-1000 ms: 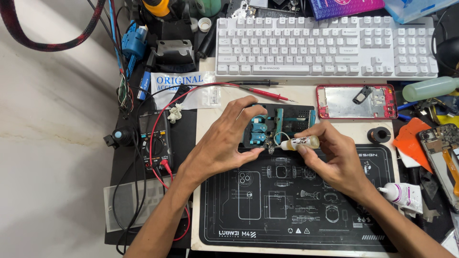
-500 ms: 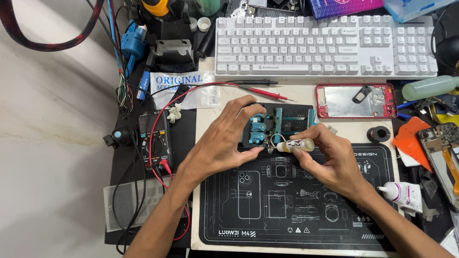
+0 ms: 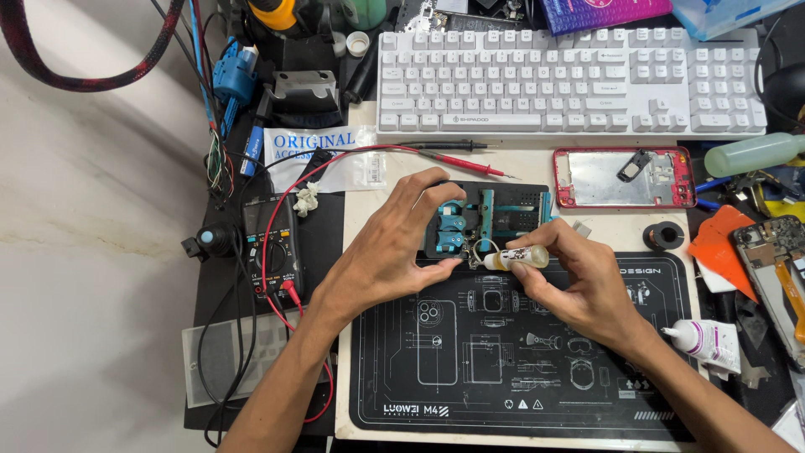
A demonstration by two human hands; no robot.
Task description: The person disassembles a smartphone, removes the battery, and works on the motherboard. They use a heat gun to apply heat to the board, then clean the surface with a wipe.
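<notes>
My left hand (image 3: 387,252) curls around the left end of a black board holder with teal clamps (image 3: 495,220), thumb under its front edge and fingers over its top. My right hand (image 3: 579,281) pinches a small clear bottle of yellowish liquid (image 3: 518,257), lying sideways with its tip pointing left at the holder's front edge. Both hands rest over a black repair mat with white line drawings (image 3: 520,352).
A white keyboard (image 3: 570,80) lies at the back. A red phone frame (image 3: 625,178) sits right of the holder, with a black ring (image 3: 667,236) below it. A multimeter (image 3: 272,239) with red leads lies at left. A white glue bottle (image 3: 708,340) and an opened phone (image 3: 776,264) are at right.
My right hand has shifted slightly left and down with the bottle, bringing its tip closer to the holder's front edge. My left hand has stayed on the holder.
</notes>
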